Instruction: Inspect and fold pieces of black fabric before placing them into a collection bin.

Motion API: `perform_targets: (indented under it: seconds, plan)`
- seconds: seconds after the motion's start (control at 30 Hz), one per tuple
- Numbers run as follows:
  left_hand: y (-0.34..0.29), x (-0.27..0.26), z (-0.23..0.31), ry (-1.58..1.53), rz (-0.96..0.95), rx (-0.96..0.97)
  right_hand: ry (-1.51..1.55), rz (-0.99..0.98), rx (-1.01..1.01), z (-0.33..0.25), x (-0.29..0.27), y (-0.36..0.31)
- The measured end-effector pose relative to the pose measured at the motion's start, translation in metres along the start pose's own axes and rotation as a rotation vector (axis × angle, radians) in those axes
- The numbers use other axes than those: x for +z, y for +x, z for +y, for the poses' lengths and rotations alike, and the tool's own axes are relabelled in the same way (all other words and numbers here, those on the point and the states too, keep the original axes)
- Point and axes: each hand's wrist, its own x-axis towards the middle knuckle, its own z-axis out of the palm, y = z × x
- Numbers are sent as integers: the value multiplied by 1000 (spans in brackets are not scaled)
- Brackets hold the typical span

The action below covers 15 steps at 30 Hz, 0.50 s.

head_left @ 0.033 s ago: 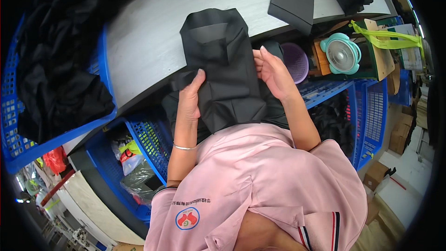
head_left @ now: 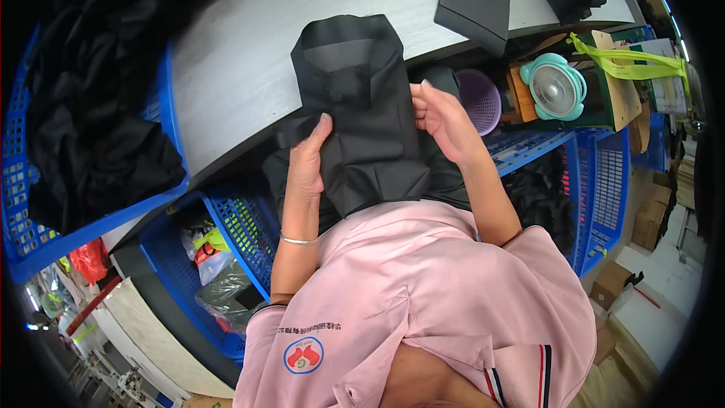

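Note:
A black fabric bag (head_left: 370, 132) lies lengthwise over my lap and the near table edge, its wide mouth gaping at the far end. My left hand (head_left: 308, 162) grips its left side; the thumb lies along the edge, and the other fingers are hidden. A black strap or flap (head_left: 297, 132) sticks out beside that hand. At the bag's right side is my right hand (head_left: 447, 122), fingers loosely curved and apart from the thumb. Its fingertips meet the bag's edge, with nothing visible in its grasp. Black fabric (head_left: 440, 81) shows just beyond it.
On the pale table (head_left: 234, 68) lies a dark flat panel (head_left: 476, 4). Heaped black fabric (head_left: 98, 121) fills a blue basket (head_left: 177, 121) at left. To the right are a purple basket (head_left: 481, 102), a turquoise fan (head_left: 555, 87) and more blue crates (head_left: 604, 181).
The bag has shifted very slightly, and the folds inside its mouth and near my lap look a little different. Both hands stay almost in place.

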Motion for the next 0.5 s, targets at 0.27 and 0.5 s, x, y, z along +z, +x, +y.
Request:
perform_targets:
  seconds: [0.27,0.5]
  plan:
    - [-11,18,-16,258,-1,73,-1069,442,-595,39,0,7]
    - [3,12,-17,94,123,-196,-549,184,-435,36,7,-2]
